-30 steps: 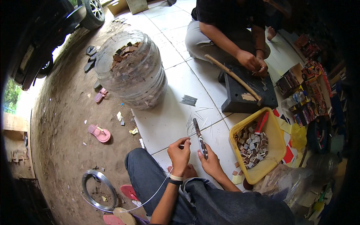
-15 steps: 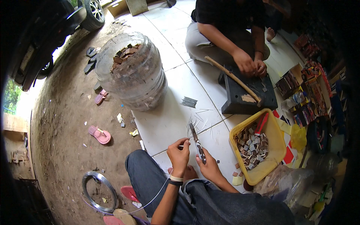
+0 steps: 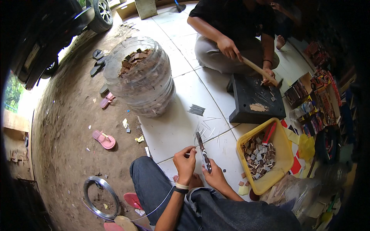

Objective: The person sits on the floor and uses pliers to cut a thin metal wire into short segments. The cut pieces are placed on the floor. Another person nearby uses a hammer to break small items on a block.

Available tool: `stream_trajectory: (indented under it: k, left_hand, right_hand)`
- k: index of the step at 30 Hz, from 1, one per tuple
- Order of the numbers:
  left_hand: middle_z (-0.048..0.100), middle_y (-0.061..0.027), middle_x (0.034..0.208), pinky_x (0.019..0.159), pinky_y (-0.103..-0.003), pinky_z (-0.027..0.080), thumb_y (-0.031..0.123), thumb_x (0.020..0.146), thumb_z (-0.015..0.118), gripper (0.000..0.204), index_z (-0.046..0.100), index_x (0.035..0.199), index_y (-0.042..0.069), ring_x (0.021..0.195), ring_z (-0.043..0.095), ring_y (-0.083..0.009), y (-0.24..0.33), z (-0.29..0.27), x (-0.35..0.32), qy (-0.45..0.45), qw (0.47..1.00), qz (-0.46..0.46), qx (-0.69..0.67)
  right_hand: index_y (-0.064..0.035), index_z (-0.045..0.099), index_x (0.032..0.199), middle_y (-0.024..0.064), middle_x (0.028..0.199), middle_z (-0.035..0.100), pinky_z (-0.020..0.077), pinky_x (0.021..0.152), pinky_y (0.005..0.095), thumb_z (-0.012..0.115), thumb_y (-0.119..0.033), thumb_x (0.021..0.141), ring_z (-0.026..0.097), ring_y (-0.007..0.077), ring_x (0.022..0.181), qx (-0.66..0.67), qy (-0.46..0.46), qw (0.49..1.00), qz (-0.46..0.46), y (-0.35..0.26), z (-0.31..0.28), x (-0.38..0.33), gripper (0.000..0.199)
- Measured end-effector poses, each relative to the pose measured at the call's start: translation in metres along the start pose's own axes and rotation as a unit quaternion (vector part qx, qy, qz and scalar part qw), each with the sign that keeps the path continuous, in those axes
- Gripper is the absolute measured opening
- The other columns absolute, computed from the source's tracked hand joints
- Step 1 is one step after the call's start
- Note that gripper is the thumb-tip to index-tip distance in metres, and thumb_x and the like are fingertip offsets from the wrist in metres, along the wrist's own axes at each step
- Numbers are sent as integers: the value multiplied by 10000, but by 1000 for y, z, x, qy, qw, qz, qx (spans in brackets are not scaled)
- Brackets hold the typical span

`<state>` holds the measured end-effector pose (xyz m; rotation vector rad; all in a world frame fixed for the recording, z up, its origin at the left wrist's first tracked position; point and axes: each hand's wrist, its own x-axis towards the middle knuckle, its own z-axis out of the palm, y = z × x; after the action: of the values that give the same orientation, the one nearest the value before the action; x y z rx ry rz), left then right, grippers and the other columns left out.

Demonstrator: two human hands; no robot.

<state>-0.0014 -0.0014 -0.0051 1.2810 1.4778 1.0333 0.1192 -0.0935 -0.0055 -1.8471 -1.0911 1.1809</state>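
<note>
My left hand [image 3: 184,164] is closed in a pinch on the end of a thin metal wire [image 3: 158,208], which trails back past my wrist toward a coil of wire [image 3: 87,191] on the dirt at lower left. In my right hand [image 3: 216,178] is a pair of pliers [image 3: 204,152], its jaws pointing away from me just right of the pinched fingers. Loose straight wire pieces [image 3: 210,124] lie scattered on the white tiles beyond the jaws. Farther off sits a neat bunch of cut wires [image 3: 197,110].
A yellow basin [image 3: 286,164] with small square pieces and a red-handled tool stands at right. Across from me a person holds a hammer [image 3: 257,70] over a black stool [image 3: 259,96]. A big clear container [image 3: 155,98] of brown pieces stands left; pink sandals [image 3: 104,139] lie on the dirt.
The other person has picked the hammer up off the stool and now holds its handle, the head over the stool's far right. My hands keep nearly the same pose with the wire and pliers.
</note>
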Motion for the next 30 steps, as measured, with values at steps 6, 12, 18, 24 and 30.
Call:
stream_trajectory:
  k: [6,12,18,24,30]
  left_hand:
    - [789,-142,843,682,-281,563,111,930,698,185,791,1021,-20,725,767,-194,0,1,-1,-5,1000,3,4]
    - [790,-135,859,691,-275,569,100,942,695,185,789,1036,-28,748,753,-172,-2,1,-1,-5,1000,-7,28]
    - [791,-131,842,681,-284,565,105,936,697,176,796,1024,-11,722,764,-191,5,-1,-2,-2,1000,-12,24]
    - [790,-126,841,687,-273,564,109,941,701,178,794,1028,-14,722,755,-168,6,-5,-1,7,1000,-17,4]
    - [788,-139,853,695,-279,567,111,942,705,179,790,1028,-21,745,756,-171,-2,-4,4,14,1000,-15,-15]
  right_hand:
    - [-10,592,1195,214,950,730,560,825,448,752,-177,876,736,373,901,-43,0,999,-1,5,-3,5,394]
    - [-24,565,1196,261,915,709,542,799,523,729,-162,887,705,468,897,-57,-11,998,-1,1,-5,6,376]
    - [-7,526,1234,285,989,702,524,824,533,666,-145,966,683,486,945,-162,58,985,9,-6,-6,8,333]
    - [6,503,1404,268,1100,701,536,867,497,656,-180,994,702,434,979,-78,22,997,13,11,-12,16,475]
    - [-2,488,1449,164,1126,716,533,899,352,627,-166,1035,698,237,1013,18,-22,1000,-11,13,-11,4,466]
